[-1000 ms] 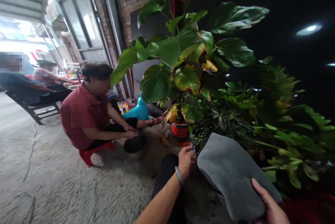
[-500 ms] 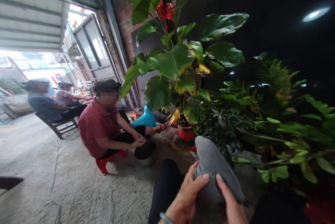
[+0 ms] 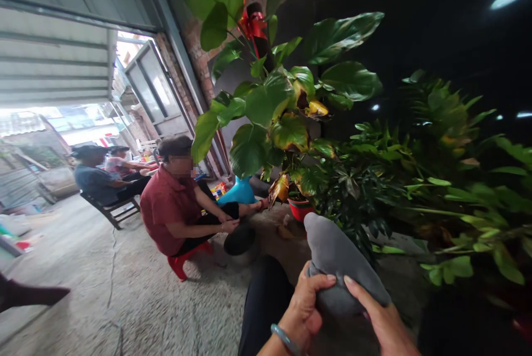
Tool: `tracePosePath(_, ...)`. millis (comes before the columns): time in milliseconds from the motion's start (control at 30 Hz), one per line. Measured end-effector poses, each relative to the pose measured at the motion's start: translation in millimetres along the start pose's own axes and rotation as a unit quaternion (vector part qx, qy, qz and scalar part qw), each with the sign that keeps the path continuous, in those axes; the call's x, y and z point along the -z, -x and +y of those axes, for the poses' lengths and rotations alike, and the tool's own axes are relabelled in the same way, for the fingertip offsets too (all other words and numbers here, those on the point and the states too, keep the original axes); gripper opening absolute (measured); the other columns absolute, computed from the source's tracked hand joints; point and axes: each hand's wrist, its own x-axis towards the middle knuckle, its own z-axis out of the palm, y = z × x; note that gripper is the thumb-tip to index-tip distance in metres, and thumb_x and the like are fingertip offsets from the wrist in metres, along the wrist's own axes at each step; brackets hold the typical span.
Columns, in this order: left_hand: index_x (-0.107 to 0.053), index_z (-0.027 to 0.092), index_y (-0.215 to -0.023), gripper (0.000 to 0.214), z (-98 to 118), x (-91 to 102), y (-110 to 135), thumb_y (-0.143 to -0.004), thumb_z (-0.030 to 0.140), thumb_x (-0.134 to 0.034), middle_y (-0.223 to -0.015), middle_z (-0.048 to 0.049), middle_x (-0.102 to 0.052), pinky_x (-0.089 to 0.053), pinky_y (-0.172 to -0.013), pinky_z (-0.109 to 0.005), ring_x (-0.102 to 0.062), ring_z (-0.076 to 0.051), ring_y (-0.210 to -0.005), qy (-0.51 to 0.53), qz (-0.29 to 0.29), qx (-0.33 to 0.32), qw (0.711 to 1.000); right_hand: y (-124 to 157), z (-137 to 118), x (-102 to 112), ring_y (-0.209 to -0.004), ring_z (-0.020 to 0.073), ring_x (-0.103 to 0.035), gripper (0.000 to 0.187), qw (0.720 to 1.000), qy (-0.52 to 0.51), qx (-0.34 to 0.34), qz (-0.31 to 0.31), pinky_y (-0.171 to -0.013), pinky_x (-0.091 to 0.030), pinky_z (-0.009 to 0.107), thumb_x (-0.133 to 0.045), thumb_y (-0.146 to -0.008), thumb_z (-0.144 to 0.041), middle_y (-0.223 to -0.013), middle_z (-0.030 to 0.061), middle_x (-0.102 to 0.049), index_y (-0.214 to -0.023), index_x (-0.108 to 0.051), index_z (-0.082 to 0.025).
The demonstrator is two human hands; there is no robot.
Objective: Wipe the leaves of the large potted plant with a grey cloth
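A soft grey plush-looking piece [image 3: 343, 256], rounded and narrowing to a blunt tip at the upper left, is held above my lap. My left hand [image 3: 305, 298] grips its near left side, thumb pressed on the surface and the other fingers curled beneath. From the right, my right hand [image 3: 374, 309] grasps it too, the thumb lying on top close to the left thumb; its other fingers are mostly hidden. Between the thumbs the fabric is creased. A pale bangle [image 3: 285, 339] circles my left wrist.
Beyond the grey piece stands a leafy plant in a red pot [image 3: 300, 209], with more foliage [image 3: 461, 195] on the right. A person in a red shirt [image 3: 168, 201] sits on a red stool beside a dark bucket [image 3: 240, 246]. Farther left, two people sit near a chair [image 3: 112, 209].
The view has swung slightly left, so the surroundings appear farther right. Both hands keep hold of the grey piece; the right hand's wrist has shifted rightward and the left thumb lies flatter.
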Motion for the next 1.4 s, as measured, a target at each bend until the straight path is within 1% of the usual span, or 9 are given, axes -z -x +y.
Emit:
tracePosePath(200,-0.051,0.019,-0.077,0.043,13,-7.0,-4,-0.037,0.015,-0.065,-0.065,0.0009,-0.058,-0.042,-0.062,-0.027,-0.054,-0.015,-0.063,-0.039,-0.019,-0.043,0.998,-3,-22,13,-0.080,0.0296,-0.064,0.044,0.989,0.110,0.003,-0.100,-0.069,-0.050,0.034,-0.072,-0.050,-0.057,-0.071,0.0057,-0.071,-0.071,-0.070,-0.018)
tracePosePath(433,-0.050,0.019,-0.078,0.048,35,-15.1,-3,-0.034,0.008,-0.065,-0.061,0.0041,-0.057,-0.038,-0.051,-0.022,-0.049,-0.012,-0.057,-0.178,-0.053,-0.117,0.976,-13,-28,19,-0.084,0.0295,-0.063,0.040,0.988,0.073,-0.035,-0.131,-0.069,-0.049,0.037,-0.073,-0.049,-0.052,-0.083,0.0066,-0.071,-0.073,-0.068,-0.021)
tracePosePath(600,-0.052,0.019,-0.083,0.052,61,-17.5,-10,-0.035,0.012,-0.071,-0.063,0.0045,-0.058,-0.039,-0.051,-0.021,-0.050,-0.011,-0.056,-0.167,-0.081,-0.152,0.971,-38,-47,22,-0.093,0.0298,-0.061,0.045,0.977,0.109,0.037,-0.177,-0.077,-0.044,0.038,-0.073,-0.049,-0.051,-0.090,0.0089,-0.071,-0.082,-0.069,-0.020)
tracePosePath(800,-0.054,0.018,-0.085,0.049,95,-36.3,-21,-0.040,0.018,-0.074,-0.070,0.0011,-0.063,-0.045,-0.062,-0.027,-0.057,-0.016,-0.064,-0.120,-0.068,-0.222,0.965,-102,-50,25,-0.086,0.0293,-0.060,0.055,0.991,0.129,0.024,0.015,-0.058,-0.044,0.035,-0.072,-0.045,-0.052,-0.095,0.0140,-0.066,-0.088,-0.060,-0.019)
tracePosePath(967,-0.058,0.017,-0.085,0.050,107,-75.9,-35,-0.039,0.017,-0.076,-0.072,0.0005,-0.063,-0.045,-0.061,-0.026,-0.058,-0.015,-0.064,-0.137,-0.135,-0.197,0.962,-115,-34,4,-0.061,0.0209,-0.057,0.027,0.995,0.097,0.013,0.003,-0.043,-0.039,0.028,-0.067,-0.050,-0.041,-0.062,0.0035,-0.062,-0.066,-0.056,-0.023)
tracePosePath(1100,-0.059,0.017,-0.077,0.040,116,-101.6,-56,-0.040,0.014,-0.073,-0.070,0.0013,-0.064,-0.047,-0.064,-0.027,-0.059,-0.015,-0.064,-0.026,-0.129,-0.200,0.971,-113,-32,3,-0.046,0.0146,-0.050,0.019,0.997,0.067,0.010,-0.034,-0.040,-0.038,0.025,-0.067,-0.053,-0.034,-0.048,-0.0001,-0.055,-0.055,-0.053,-0.022)
tracePosePath(1167,-0.059,0.016,-0.071,0.029,105,-97.7,-67,-0.044,0.014,-0.070,-0.064,0.0012,-0.063,-0.047,-0.066,-0.028,-0.059,-0.015,-0.062,-0.006,-0.078,-0.138,0.987,-112,-33,10,-0.049,0.0149,-0.054,0.018,0.998,0.043,0.013,-0.038,-0.043,-0.043,0.025,-0.068,-0.054,-0.034,-0.053,0.0003,-0.059,-0.060,-0.056,-0.022)
tracePosePath(1300,-0.062,0.014,-0.066,0.017,66,-59.4,-68,-0.049,0.013,-0.066,-0.056,-0.0013,-0.062,-0.046,-0.060,-0.028,-0.056,-0.015,-0.053,-0.165,-0.032,0.071,0.983,-114,-32,25,-0.043,0.0146,-0.051,0.022,0.999,0.015,0.012,-0.046,-0.039,-0.040,0.025,-0.071,-0.052,-0.031,-0.046,-0.0016,-0.053,-0.058,-0.052,-0.021)
tracePosePath(1400,-0.066,0.012,-0.073,0.025,70,-45.2,-51,-0.048,0.012,-0.069,-0.064,-0.0035,-0.067,-0.046,-0.061,-0.027,-0.059,-0.015,-0.056,-0.181,-0.092,0.044,0.978,-113,-31,32,-0.035,0.0120,-0.044,0.024,0.999,0.013,0.006,-0.045,-0.033,-0.034,0.023,-0.071,-0.048,-0.029,-0.040,-0.0015,-0.049,-0.052,-0.049,-0.021)
